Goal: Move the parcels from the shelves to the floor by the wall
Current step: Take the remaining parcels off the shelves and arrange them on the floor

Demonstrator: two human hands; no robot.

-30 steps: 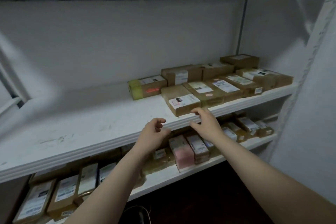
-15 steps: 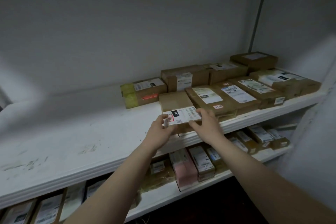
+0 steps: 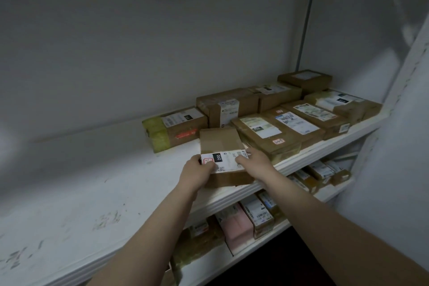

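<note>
A small brown cardboard parcel [image 3: 220,144] with a white label lies at the front edge of the white upper shelf [image 3: 92,188]. My left hand [image 3: 197,173] grips its near left corner, thumb on the label. My right hand [image 3: 255,161] holds its near right side, fingers over the label. Several more brown parcels [image 3: 285,123] lie in a cluster on the right half of the same shelf, one with yellow-green tape [image 3: 171,127] on the left of the group.
The lower shelf [image 3: 209,264] carries more parcels, among them a pink one [image 3: 236,225]. A white back wall [image 3: 139,53] and a white side panel [image 3: 394,169] on the right close the shelf in. Slats run overhead.
Both hands rose from below the shelf edge onto the front parcel and now hold it from either side. The parcel sits slightly closer to the shelf's front edge.
</note>
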